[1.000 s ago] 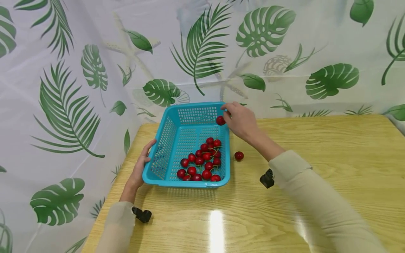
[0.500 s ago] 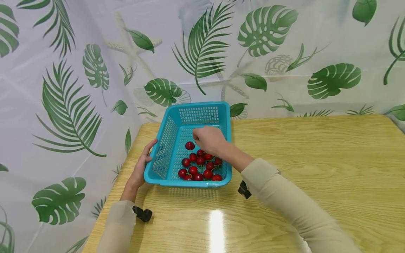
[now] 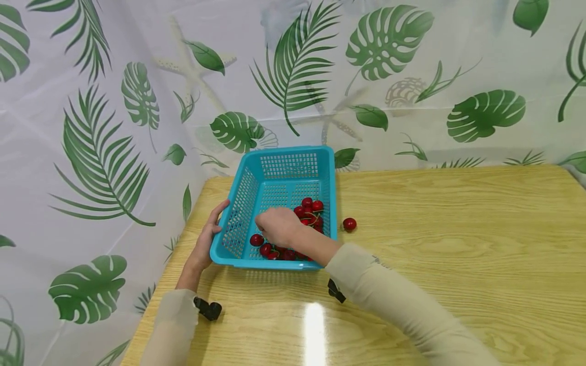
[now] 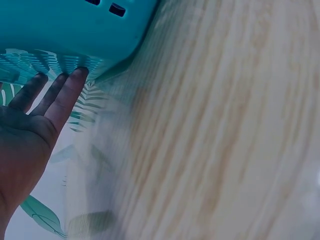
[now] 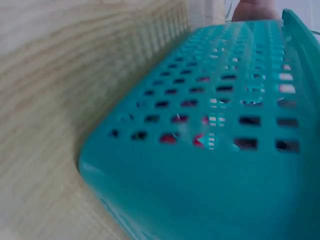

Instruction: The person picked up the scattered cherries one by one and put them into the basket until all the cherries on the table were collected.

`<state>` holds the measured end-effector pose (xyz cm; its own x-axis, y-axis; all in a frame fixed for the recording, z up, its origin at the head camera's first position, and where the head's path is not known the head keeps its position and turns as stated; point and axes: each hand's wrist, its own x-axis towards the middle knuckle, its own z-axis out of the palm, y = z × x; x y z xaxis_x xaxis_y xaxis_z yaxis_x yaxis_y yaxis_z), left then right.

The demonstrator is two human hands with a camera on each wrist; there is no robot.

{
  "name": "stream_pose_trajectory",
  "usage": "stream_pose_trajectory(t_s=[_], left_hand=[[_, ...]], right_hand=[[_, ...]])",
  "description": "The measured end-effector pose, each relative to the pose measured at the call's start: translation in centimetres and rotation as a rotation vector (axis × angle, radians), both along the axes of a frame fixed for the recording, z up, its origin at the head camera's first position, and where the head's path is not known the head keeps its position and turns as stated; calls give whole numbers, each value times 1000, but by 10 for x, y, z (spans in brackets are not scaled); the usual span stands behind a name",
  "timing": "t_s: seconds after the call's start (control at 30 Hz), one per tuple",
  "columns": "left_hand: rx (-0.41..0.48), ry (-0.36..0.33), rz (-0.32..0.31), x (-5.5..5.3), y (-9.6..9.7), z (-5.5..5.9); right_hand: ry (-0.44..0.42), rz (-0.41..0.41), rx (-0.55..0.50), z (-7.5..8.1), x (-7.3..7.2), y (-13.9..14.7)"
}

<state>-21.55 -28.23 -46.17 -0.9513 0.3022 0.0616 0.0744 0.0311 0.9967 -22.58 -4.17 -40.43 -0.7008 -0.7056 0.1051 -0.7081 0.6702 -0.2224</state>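
A blue perforated plastic basket stands on the wooden table, with several red cherries gathered toward its near right side. My right hand reaches inside, fingers curled, and covers part of the pile. Just below its fingertips is one cherry; it appears pinched by its stem, though the stem is hidden. On the basket's left side, my left hand rests against the outer wall. The left wrist view shows its straight fingers touching that wall.
To the right of the basket, a single loose cherry lies on the wooden table. Behind and to the left hangs a white leaf-patterned curtain. Through the holes in the right wrist view, bits of red show inside the basket.
My right hand has moved from the basket's far right corner down and left, carrying a cherry low over the near left part. The left hand stays against the basket.
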Motion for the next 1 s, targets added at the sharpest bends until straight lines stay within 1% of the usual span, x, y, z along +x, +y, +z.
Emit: stream_pose_trajectory(t_s=[0.13, 0.3, 0.47, 0.57, 0.6, 0.63, 0.7, 0.8, 0.83, 0.9, 0.93, 0.97, 1.0], left_hand=[[-18, -19, -8, 0, 0, 1], [-66, -25, -21, -2, -3, 5], [-107, -9, -20, -2, -5, 5], [-92, -1, -12, -3, -3, 3], [-83, 2, -10, -3, -3, 2], [-74, 8, -8, -3, -1, 2], [-61, 24, 0, -4, 1, 1], [-61, 43, 24, -4, 2, 0], [-64, 47, 33, -3, 3, 0], [-71, 52, 48, -3, 3, 1], [-72, 53, 51, -3, 2, 1], [-72, 56, 52, -3, 2, 1], [-68, 59, 53, -2, 2, 2]], right_hand=[[-12, 23, 15, -7, 1, -4], [-27, 31, 33, -12, 0, -6], [-29, 59, 48, -11, 2, -5], [-27, 39, 49, -9, 4, 0], [-15, 27, 39, -7, 5, 4], [-6, 14, 14, -5, 6, 10], [32, -21, -79, 0, 6, 25], [122, -79, -323, 9, 3, 58], [154, -111, -410, 10, 1, 72], [202, -208, -546, 12, -3, 102], [205, -266, -587, 11, -6, 117], [190, -329, -603, 8, -8, 132], [166, -391, -591, 5, -10, 146]])
